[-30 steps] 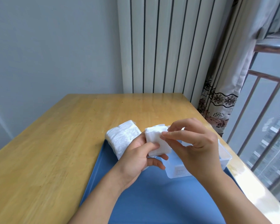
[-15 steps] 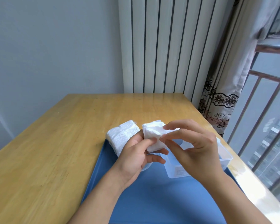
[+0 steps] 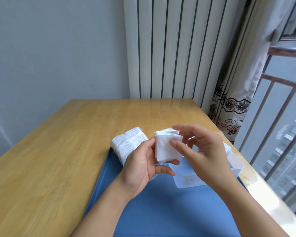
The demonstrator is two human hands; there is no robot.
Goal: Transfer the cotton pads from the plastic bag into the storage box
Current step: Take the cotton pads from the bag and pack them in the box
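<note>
1. The left hand (image 3: 140, 165) holds a small stack of cotton pads (image 3: 167, 147) upright, thumb on the near face and fingers curled under and behind — a closed grip on the stack.
2. The right hand (image 3: 203, 151) hovers at the stack's right edge with thumb and forefinger apart; the thumb tip touches the front pad, but I'd call that grip open, not yet pinching.
3. To my eye the step is squaring the stack before it goes in. It should be kept pressed flat, since loose pads will likely fan out and slip.
4. The storage box (image 3: 236, 165), clear plastic and open, sits on the blue mat (image 3: 169, 211) directly below and behind the hands, so the drop is short — lower the stack in rather than toss it.
5. The plastic bag (image 3: 128, 142), with pads left inside, lies just left of the hands at the mat's far corner.
6. The wooden desk (image 3: 67, 151) is otherwise bare; nothing blocks the way except the right hand itself, partly over the box mouth.
</note>
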